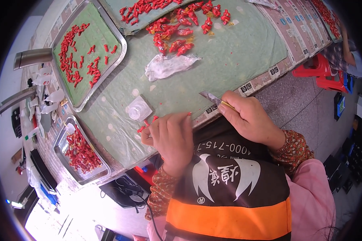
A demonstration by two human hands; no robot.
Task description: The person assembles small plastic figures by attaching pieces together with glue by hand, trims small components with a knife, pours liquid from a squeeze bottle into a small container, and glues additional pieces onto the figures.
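My right hand [249, 116] grips a small knife [211, 98] with a yellow handle; its grey blade points up and left over the table's front edge. My left hand [171, 138] is closed, fingers curled, at the same edge. A red bit shows by its fingertips, but what the fingers hold is hidden. Several small red pieces [141, 129] lie beside this hand on the green cloth [120, 94]. Just beyond them stands a small clear plastic container [139, 109] with a squarish base. Farther back lies a crumpled white cloth [171, 66].
Glossy red figures [181, 34] are heaped at the back. A metal tray [122, 52] with red pieces is at the left, and a smaller metal tray [104, 173] of red pieces sits nearer. Red stools [321, 72] and another person's arm [347, 50] are at the far right.
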